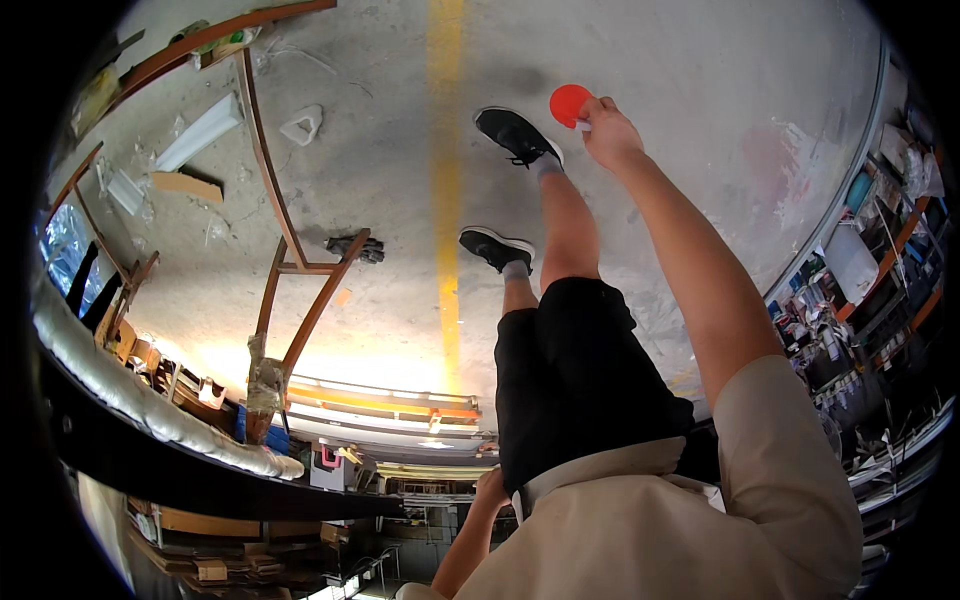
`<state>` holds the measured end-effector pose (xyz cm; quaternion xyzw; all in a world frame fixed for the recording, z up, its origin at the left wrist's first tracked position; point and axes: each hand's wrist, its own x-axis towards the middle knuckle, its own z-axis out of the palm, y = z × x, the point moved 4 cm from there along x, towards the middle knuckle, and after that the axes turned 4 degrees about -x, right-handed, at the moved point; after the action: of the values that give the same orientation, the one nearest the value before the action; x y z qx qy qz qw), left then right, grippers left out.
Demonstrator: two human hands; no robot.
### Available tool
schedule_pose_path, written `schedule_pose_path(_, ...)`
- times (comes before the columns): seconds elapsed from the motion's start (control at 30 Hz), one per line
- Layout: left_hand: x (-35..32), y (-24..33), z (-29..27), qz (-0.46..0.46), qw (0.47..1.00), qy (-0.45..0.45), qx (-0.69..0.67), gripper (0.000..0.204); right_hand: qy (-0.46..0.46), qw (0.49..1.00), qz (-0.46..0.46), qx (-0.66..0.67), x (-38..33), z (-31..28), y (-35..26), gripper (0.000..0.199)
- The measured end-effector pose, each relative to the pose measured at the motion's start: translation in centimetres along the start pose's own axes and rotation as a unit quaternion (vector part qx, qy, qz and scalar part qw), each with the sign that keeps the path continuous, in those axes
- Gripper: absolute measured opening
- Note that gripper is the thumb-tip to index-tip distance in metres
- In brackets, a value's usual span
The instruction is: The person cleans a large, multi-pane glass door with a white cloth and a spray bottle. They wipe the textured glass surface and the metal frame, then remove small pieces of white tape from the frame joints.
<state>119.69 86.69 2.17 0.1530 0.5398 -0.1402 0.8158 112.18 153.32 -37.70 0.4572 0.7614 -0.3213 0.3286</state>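
Note:
My right arm stretches out over the concrete floor. In my right hand (pixel 611 132), the fingers are closed on the edge of a flat red round paddle (pixel 570 104), where a short white part shows at the fingertips. The paddle is held above the floor, beyond my black shoe (pixel 512 136). My left hand (pixel 491 489) is down by my hip, next to the hem of my beige shirt (pixel 610 470). Its fingers are mostly hidden, so I cannot make out whether it holds anything.
Left of the yellow floor line (pixel 447 180) stands a brown frame (pixel 265 150), with a dark glove (pixel 357 247) by its leg. White and brown scraps (pixel 200 133) lie beyond it. A silver-wrapped pipe (pixel 150 400) runs at lower left. Cluttered shelves (pixel 860 300) line the right.

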Motion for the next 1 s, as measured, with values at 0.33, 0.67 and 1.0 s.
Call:
schedule_pose_path(0.33, -1.6, 0.4, -1.0, 0.008, 0.987, -0.098, 0.128, 0.029, -0.016, 1.000, 0.004, 0.011, 12.2, 5.9, 7.6, 0.038)
schedule_pose_path(0.67, -2.4, 3.2, -4.9, 0.047, 0.989, -0.031, 0.139, 0.019, -0.025, 0.994, 0.102, -0.012, 12.3, 3.0, 9.0, 0.045)
schedule_pose_path(1.0, -1.6, -0.2, -2.0, -0.081, 0.989, 0.126, 0.021, 0.036, -0.068, 0.997, -0.037, -0.007, -6.8, -6.5, 3.3, 0.039)
